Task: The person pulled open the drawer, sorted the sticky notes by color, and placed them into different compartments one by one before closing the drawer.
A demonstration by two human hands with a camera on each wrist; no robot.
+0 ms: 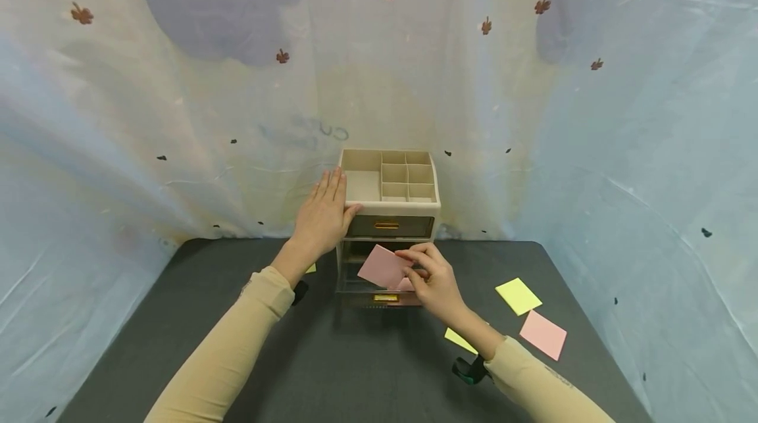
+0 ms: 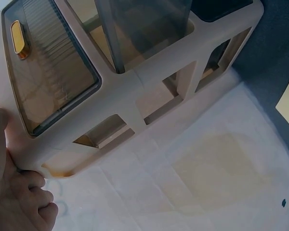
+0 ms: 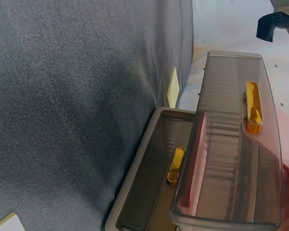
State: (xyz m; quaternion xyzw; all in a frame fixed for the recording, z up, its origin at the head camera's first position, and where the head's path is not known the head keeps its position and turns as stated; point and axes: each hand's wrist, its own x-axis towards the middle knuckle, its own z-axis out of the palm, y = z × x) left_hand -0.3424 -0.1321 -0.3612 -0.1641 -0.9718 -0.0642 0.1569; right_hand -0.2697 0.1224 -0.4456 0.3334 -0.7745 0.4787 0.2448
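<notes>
A cream desktop organizer with see-through grey drawers stands on the table. Its middle drawer is pulled out, and a gold handle marks that drawer's front. My left hand rests on the organizer's upper left side, fingers straight and thumb at the top front edge. Above the open drawer, my right hand pinches a pink sticky-note pad by its right edge, the pad tilted. More pink shows through the drawer wall in the right wrist view.
To the right lie a yellow pad and a pink pad. Another yellow pad is partly under the right forearm; one more yellow piece shows beside the left wrist. A patterned curtain hangs behind the dark table.
</notes>
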